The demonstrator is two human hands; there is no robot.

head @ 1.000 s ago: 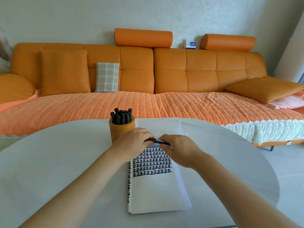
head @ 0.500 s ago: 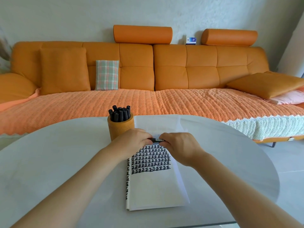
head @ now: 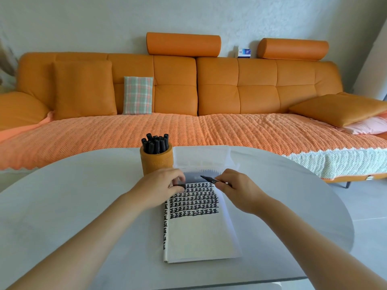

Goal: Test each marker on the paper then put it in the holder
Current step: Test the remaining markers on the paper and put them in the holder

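- The right hand (head: 238,189) pinches the marker (head: 210,180) over the top of the paper (head: 199,233); it lies sideways, bare tip pointing left.
- The left hand (head: 165,186) pinches a small black cap (head: 180,186) over the paper's top left corner.
- The holder (head: 157,162) stands just past that corner, nearer the left hand.

One left hand (head: 161,185) pinches one cap (head: 180,186); one right hand (head: 240,189) pinches one marker (head: 210,180). Under the grip lies one paper (head: 199,233) on one table (head: 62,206). Just left of the grip stands one holder (head: 157,164) with roughly ten markers (head: 156,143), too bunched to count exactly. Beyond the grip are one sofa (head: 217,86), two bolsters (head: 183,43), four cushions (head: 83,88) and one box (head: 244,52).
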